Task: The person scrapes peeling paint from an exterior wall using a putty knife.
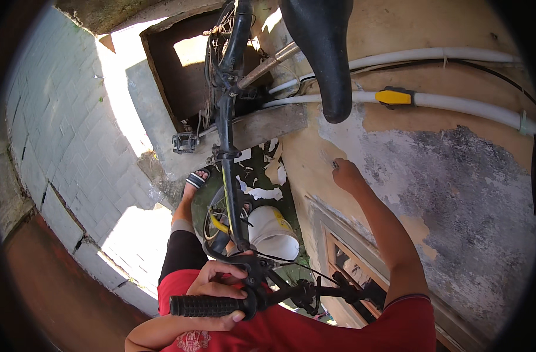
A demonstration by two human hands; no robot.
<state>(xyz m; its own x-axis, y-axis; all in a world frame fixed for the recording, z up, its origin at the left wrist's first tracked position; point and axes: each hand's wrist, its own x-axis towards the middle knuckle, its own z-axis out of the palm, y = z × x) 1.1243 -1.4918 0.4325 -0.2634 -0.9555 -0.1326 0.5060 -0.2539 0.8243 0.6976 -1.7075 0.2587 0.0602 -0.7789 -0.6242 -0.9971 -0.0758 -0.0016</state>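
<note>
A black bicycle (227,117) stands in front of me, with its saddle (323,53) at the top of the view. My left hand (216,276) is closed around the handlebar by its ribbed black grip (203,305). My right arm reaches out to the wall (432,170), where a large grey patch shows among the peeling beige paint. Against the beige edge of that patch, my right hand (347,176) is closed. A small dark tip shows at its fingers, too small to name.
Below the bicycle stands a white bucket (274,232), with pale paint flakes (262,192) on the ground behind it. White pipes with a yellow-handled valve (395,97) run along the wall. A wooden window frame (344,252) is below my right arm; grey paving (62,146) lies left.
</note>
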